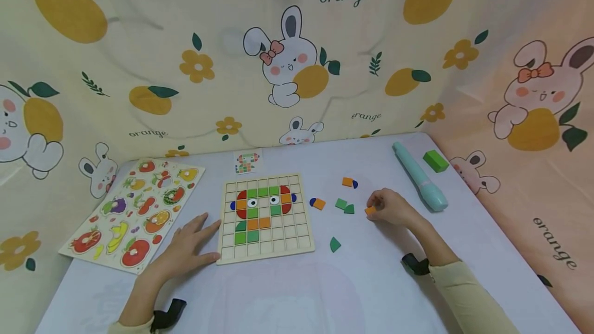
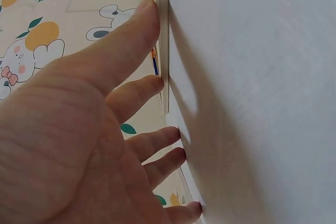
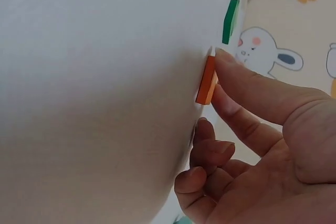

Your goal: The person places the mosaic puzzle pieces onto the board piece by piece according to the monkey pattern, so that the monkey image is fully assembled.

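The square wooden grid board (image 1: 287, 238) lies on the table with red, green, orange and blue tiles and two eye pieces set in it. My left hand (image 1: 183, 251) is spread at the board's left edge, thumb and forefinger touching its side, as the left wrist view also shows. On the right, my right hand (image 1: 392, 209) pinches an orange square tile (image 3: 207, 81) between thumb and forefinger, low at the tabletop. Its other fingers are curled. Left of this hand lie a green square tile (image 1: 341, 203) and a green quarter-round tile (image 1: 349, 209).
Orange tiles (image 1: 347, 182) with blue half-round pieces and another green quarter-round (image 1: 335, 244) lie right of the board. A small pattern card (image 1: 247, 161) is behind it. A fruit puzzle board (image 1: 104, 231) lies left; a teal microphone-shaped object (image 1: 419, 177) and green block (image 1: 435, 161) stand far right.
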{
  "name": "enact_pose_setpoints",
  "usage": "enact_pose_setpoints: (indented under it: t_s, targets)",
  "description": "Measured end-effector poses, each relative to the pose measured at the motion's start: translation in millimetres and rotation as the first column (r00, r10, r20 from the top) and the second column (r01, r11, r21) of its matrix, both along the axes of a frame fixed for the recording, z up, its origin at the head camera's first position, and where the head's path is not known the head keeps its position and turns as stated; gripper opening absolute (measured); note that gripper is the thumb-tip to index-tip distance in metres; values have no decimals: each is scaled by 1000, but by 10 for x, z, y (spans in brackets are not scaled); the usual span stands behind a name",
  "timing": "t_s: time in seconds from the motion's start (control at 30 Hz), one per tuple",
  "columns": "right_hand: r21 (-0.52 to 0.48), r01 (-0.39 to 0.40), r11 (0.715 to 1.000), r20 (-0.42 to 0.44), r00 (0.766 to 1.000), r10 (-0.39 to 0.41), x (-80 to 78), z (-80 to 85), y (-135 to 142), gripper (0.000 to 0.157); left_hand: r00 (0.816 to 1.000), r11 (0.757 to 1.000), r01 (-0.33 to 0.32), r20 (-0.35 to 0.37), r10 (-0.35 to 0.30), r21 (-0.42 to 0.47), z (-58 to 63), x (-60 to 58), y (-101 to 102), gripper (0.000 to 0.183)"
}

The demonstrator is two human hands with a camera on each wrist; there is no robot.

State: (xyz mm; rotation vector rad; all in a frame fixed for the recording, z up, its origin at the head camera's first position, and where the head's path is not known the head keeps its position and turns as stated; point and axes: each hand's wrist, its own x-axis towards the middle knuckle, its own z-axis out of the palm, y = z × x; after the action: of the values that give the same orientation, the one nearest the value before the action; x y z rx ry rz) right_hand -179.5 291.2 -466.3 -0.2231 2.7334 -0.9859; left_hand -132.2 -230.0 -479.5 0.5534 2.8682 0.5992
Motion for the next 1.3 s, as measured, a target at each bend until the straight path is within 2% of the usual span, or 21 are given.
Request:
enact_pose_setpoints:
  t_s: [0.33, 0.43, 0.53, 0.7, 0.9, 1.0, 1.1, 1.3]
  targets:
    - [-41, 22, 999, -21, 1000, -23, 35, -5, -8, 20, 1000, 1000, -4, 5, 4, 3, 9, -1, 23, 81]
    - [-116, -11, 993, -23, 1000, 8, 54, -23, -43, 20, 1000, 1000, 0, 10, 0, 1, 6, 2, 22, 81]
    - [-233, -59, 971, -6, 998, 59, 67, -50, -159, 15, 1000, 1000, 5, 12, -5, 0, 10, 11, 21, 82]
    - [-363, -127, 923, 8, 990, 139, 85, -53, -643, 9, 1000, 1000, 7, 2, -7, -3, 9, 19, 16, 82]
    - [-367, -294, 882, -18, 951, 309, 151, 16, -1416, 15, 1000, 1000, 5, 3, -5, -5, -5, 15, 9, 82]
    - [-345, -327, 880, -33, 941, 337, 160, 46, -1752, 14, 1000, 1000, 7, 1, -7, -5, -1, 15, 7, 81]
    - [-320, -314, 894, -33, 947, 320, 155, 71, -2005, 14, 1000, 1000, 5, 1, -5, -6, 12, 14, 7, 81]
    - [-254, -284, 925, -53, 959, 280, 164, 20, -2266, 14, 1000, 1000, 4, 15, -4, -8, 39, 23, 20, 81]
